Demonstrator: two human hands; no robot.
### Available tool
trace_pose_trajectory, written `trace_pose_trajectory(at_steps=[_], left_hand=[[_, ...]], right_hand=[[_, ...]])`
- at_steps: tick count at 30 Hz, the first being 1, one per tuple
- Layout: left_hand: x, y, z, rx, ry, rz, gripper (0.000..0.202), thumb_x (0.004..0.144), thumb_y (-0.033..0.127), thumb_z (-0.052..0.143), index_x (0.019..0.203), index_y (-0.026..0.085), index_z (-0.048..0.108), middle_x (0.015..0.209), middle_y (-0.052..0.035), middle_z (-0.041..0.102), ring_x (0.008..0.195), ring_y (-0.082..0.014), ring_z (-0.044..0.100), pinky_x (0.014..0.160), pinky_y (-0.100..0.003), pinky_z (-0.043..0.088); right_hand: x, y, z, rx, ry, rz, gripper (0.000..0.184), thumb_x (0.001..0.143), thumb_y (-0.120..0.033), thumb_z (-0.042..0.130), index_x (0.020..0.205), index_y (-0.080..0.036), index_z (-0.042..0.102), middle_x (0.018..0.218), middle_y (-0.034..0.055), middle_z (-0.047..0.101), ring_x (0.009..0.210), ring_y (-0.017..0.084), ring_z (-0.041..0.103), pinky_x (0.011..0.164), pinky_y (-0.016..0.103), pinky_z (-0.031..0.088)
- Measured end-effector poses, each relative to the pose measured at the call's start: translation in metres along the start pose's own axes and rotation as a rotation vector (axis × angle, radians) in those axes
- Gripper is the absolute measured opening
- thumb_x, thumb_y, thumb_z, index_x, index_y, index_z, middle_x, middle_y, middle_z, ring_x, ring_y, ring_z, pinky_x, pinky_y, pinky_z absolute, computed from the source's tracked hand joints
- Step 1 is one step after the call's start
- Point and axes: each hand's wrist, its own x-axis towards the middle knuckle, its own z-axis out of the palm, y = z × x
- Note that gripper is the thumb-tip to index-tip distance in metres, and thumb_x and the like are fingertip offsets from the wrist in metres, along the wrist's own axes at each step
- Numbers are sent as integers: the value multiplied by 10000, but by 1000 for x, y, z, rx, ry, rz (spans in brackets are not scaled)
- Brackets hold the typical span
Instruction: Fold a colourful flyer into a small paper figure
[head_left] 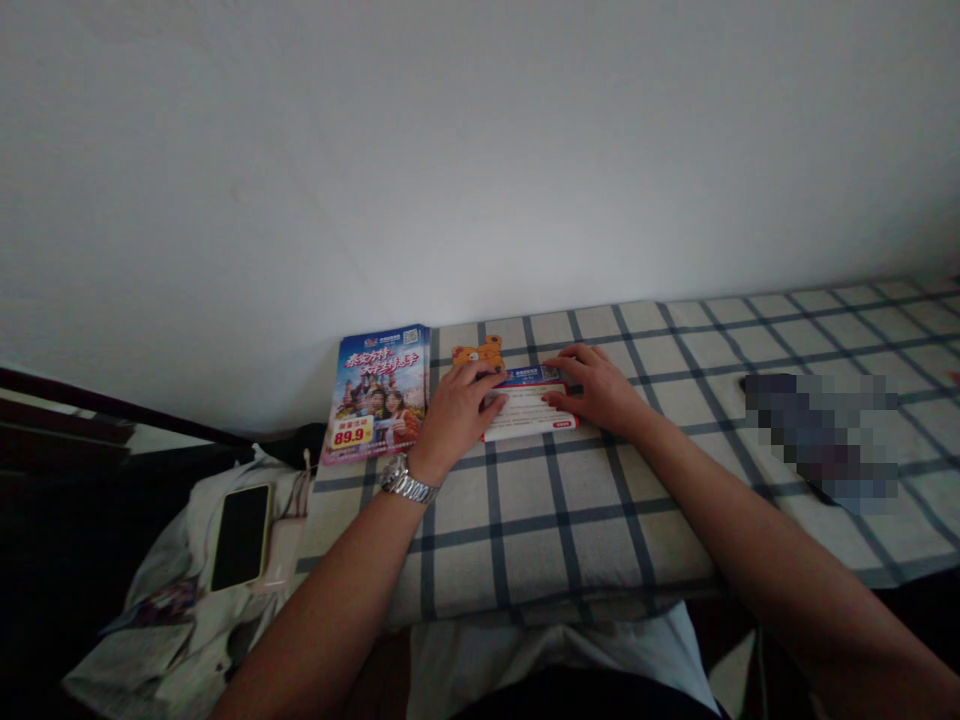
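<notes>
A flyer point(525, 408) lies folded over on the checked cloth, its printed white side up and a blue strip with a code square along the far edge. My left hand point(463, 405), with a metal watch on its wrist, holds the flyer's left side, thumb on the white part and fingers at the far edge. At the right side, my right hand point(596, 392) holds it between thumb and fingers. Just left of my left hand is a stack of flyers point(379, 390) with a castle picture. Behind the folded flyer a cartoon bear point(478, 353) shows, partly covered by my left hand.
The checked cloth point(532, 540) covers a surface running along a white wall point(480, 160). A dark object point(806, 440), blurred by pixels, lies to the right. At lower left, a phone point(240, 537) rests on a pale bag or cloth point(180, 610).
</notes>
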Motion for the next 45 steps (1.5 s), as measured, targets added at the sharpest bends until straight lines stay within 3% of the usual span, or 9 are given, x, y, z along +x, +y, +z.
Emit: trace_pose_trajectory(at_steps=[6, 17, 34, 45], left_hand=[[0, 3, -3, -31, -7, 7, 194, 1015, 248, 689, 1203, 245, 733, 1246, -59, 663, 1189, -267, 626, 1089, -505, 544], [1, 1, 1, 52, 10, -86, 278, 1005, 326, 708, 1263, 225, 688, 1253, -89, 670, 1199, -321, 622, 1040, -522, 531], [2, 1, 1, 29, 23, -124, 256, 995, 311, 719, 1239, 240, 694, 1218, -78, 682, 1157, -312, 640, 1008, -514, 543], [3, 0, 2, 16, 47, -161, 197, 960, 293, 765, 1132, 223, 698, 1185, -75, 673, 1122, -313, 636, 1001, -516, 547]], right_hand=[[0, -2, -1, -16, -23, 2, 363, 934, -411, 762, 1245, -233, 707, 1241, 138, 622, 1166, 349, 611, 1013, 528, 545], [3, -7, -3, -23, -18, 35, 258, 918, -385, 781, 1116, -252, 684, 1102, 96, 638, 1042, 317, 625, 924, 485, 544], [5, -5, -1, -7, -7, 35, 174, 944, -338, 749, 1070, -245, 673, 1084, 90, 650, 1022, 303, 629, 905, 462, 533], [7, -4, 0, -12, -1, 38, 160, 945, -332, 748, 1041, -232, 669, 1045, 87, 651, 978, 294, 632, 872, 455, 530]])
